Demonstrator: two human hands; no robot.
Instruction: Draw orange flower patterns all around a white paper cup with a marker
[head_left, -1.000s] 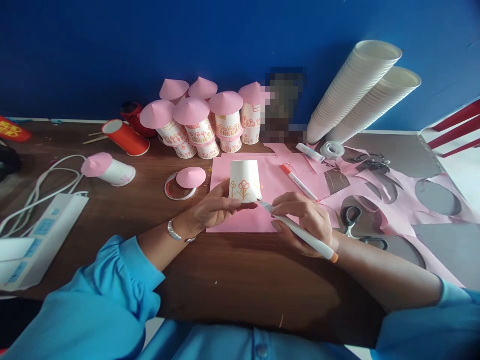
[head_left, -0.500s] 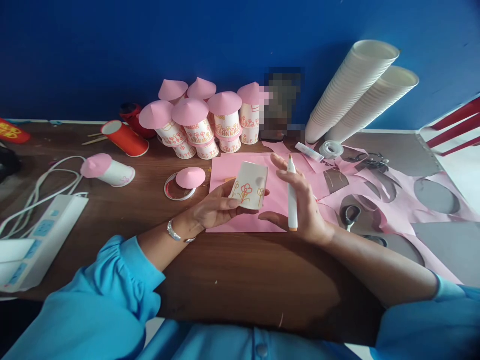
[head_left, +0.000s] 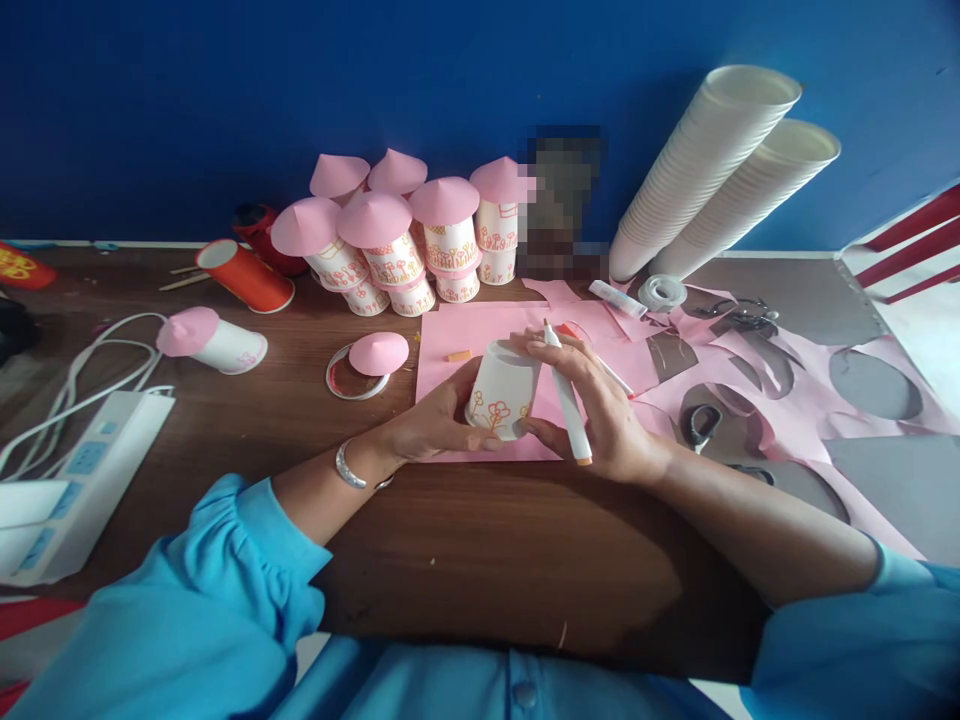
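A white paper cup (head_left: 504, 388) with red and yellow flowers drawn near its lower edge is held over a pink sheet (head_left: 442, 335). My left hand (head_left: 439, 415) wraps round its left side, thumb along the bottom. A white marker (head_left: 568, 400) with an orange end lies across the fingers of my right hand (head_left: 607, 415), its uncapped tip pointing up and away. The right fingertips and thumb are at the cup's right side, seemingly touching it. An orange marker cap (head_left: 459, 356) lies on the pink sheet left of the cup.
Several decorated cup towers with pink cone tops (head_left: 375, 222) stand by the wall. Two tall stacks of paper cups (head_left: 705, 170) lean at the back right. Pink offcuts (head_left: 795, 400) and scissors (head_left: 701, 425) lie to the right. A power strip (head_left: 94, 480) is on the left.
The cup has tilted, now showing more of its top, and sits slightly lower. My right hand has come in from the right to the cup, and the marker has slanted.
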